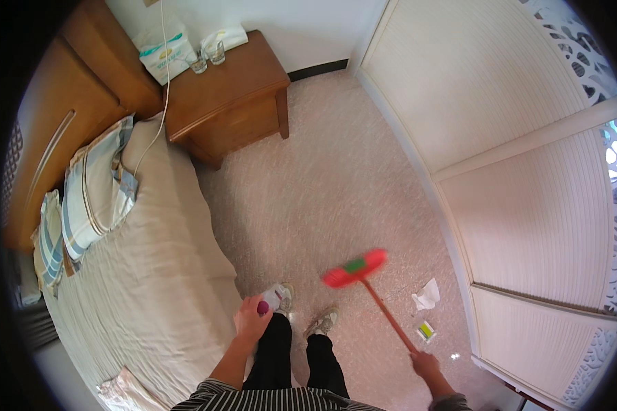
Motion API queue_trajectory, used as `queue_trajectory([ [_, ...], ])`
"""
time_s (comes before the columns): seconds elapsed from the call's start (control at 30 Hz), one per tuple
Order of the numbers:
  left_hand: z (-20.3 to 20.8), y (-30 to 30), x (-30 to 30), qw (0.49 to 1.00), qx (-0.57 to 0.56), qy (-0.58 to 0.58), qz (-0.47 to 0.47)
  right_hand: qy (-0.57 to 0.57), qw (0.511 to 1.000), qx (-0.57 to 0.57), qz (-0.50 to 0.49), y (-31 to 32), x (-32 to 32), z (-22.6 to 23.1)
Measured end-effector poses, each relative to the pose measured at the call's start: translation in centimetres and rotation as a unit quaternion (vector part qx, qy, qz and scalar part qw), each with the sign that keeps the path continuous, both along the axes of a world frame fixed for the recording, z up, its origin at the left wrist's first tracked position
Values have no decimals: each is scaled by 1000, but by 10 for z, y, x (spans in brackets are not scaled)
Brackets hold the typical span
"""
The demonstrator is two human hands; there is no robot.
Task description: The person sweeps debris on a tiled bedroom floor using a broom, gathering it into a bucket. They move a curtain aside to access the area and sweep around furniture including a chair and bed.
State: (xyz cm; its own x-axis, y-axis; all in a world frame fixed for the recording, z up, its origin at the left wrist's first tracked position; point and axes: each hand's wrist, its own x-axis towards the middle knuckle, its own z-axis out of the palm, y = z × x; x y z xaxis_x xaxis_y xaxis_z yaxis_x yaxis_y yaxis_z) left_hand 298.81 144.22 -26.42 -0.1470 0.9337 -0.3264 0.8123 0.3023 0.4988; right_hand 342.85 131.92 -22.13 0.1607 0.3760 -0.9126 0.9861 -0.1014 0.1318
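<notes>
My right hand [426, 364] is closed round the reddish-brown handle of a broom [385, 312]. The broom's red head with a green middle is slightly blurred, over the floor ahead of my feet. In my left hand [250, 317], beside the bed's edge, is a small clear bottle [275, 296] with a purple cap. To the right of the broom handle lies a crumpled white tissue [427, 294]. Near it on the floor is a small green-and-white packet [426, 331], with a small shiny white scrap [455, 356] closer to me.
A bed [164, 274] with plaid-edged pillows [99, 195] runs along the left. At the back stands a wooden nightstand [233, 89] with glasses [216, 53] and a tissue pack [168, 57]; a white cable hangs past it. Cream sliding wardrobe doors [528, 226] line the right.
</notes>
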Motion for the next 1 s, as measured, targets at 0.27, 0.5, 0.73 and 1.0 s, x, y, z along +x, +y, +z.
queue_trajectory([
  [0.27, 17, 16, -44, 998, 54, -42, 8, 114, 974, 153, -119, 212, -219, -135],
  [0.5, 34, 40, -90, 997, 33, -40, 55, 25, 996, 69, -55, 74, -71, -141],
  [0.73, 41, 97, -72, 997, 36, -39, 53, -118, 972, -30, -200, 83, 25, 25],
  [1.0, 46, 227, -27, 998, 20, -45, 28, 88, 952, 285, 68, 413, -40, -114],
])
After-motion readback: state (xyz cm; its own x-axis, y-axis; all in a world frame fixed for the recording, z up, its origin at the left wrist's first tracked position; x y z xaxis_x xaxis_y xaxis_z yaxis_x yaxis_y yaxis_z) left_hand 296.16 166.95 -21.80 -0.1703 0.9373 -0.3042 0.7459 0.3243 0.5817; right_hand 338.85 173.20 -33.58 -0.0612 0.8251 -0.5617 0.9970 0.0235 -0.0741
